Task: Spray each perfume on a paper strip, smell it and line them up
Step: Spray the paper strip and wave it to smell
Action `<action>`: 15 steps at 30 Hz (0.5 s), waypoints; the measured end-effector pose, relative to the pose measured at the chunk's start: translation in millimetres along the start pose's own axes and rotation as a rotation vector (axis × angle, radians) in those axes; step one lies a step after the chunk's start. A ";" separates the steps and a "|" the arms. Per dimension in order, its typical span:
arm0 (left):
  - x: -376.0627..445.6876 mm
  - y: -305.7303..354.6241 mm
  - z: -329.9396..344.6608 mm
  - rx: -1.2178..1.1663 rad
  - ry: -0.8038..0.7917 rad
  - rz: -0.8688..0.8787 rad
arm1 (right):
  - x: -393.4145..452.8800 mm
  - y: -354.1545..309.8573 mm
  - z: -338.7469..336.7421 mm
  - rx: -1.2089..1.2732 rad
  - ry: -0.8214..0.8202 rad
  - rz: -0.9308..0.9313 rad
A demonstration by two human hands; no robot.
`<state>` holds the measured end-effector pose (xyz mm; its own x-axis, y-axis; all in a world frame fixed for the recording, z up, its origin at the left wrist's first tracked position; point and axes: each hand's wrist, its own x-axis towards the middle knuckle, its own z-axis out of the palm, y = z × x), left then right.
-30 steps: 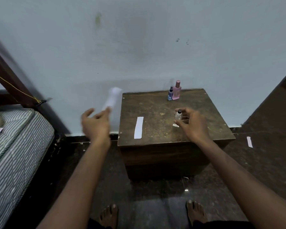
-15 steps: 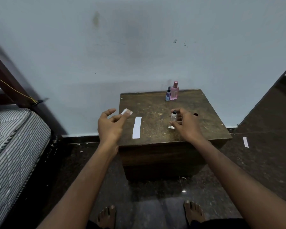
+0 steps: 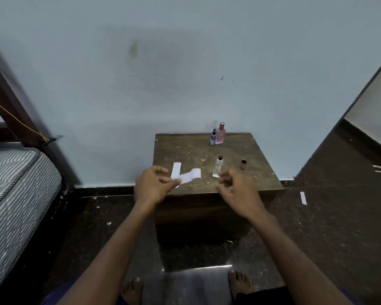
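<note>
A small dark wooden table stands against the wall. My left hand pinches a white paper strip low over the table's front left. Behind it a second paper strip lies flat on the table. A clear perfume bottle stands uncapped at the middle, and its brown cap stands to its right. My right hand, fingers loosely curled, hovers just in front of that bottle and holds nothing. A pink bottle and a small blue bottle stand together at the back edge.
A striped mattress on a dark wooden bed frame fills the left. More paper strips lie on the dark floor to the right. My bare feet stand in front of the table.
My left hand has brought the paper strip down from the upper left to the table. My right hand has let go of the clear bottle and drawn back; the cap now stands apart.
</note>
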<state>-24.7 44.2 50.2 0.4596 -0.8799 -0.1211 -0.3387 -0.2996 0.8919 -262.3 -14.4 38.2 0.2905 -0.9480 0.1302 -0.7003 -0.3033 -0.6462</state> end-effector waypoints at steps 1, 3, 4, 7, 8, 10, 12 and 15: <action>-7.4 1.9 -1.7 0.012 0.042 -0.024 | -8.0 1.1 2.5 -0.068 -0.076 0.015; -23.3 11.7 -7.3 -0.217 -0.011 0.041 | -23.1 3.3 3.8 -0.165 -0.149 0.027; -36.1 19.8 -11.8 -0.328 -0.062 0.133 | -31.8 3.1 1.8 -0.191 -0.161 0.022; -71.9 39.6 -22.7 -0.608 -0.231 0.340 | -54.4 2.0 -8.1 -0.172 -0.108 -0.034; -80.8 40.5 -23.2 -0.645 -0.243 0.343 | -59.4 2.7 -10.8 -0.167 -0.084 -0.052; -87.5 21.4 -16.0 -0.544 -0.157 0.255 | -63.3 6.3 -14.2 -0.200 -0.081 -0.072; -85.4 -11.0 -1.8 -0.283 -0.024 0.063 | -61.3 11.1 -12.5 -0.271 -0.159 -0.073; -78.8 -25.9 14.3 -0.401 0.021 -0.181 | -51.3 19.1 -6.2 -0.405 -0.381 0.026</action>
<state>-63.8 116.0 30.5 0.4999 -0.8175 -0.2859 0.0923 -0.2779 0.9561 -294.5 27.8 23.9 0.4320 -0.8767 -0.2113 -0.8833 -0.3642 -0.2951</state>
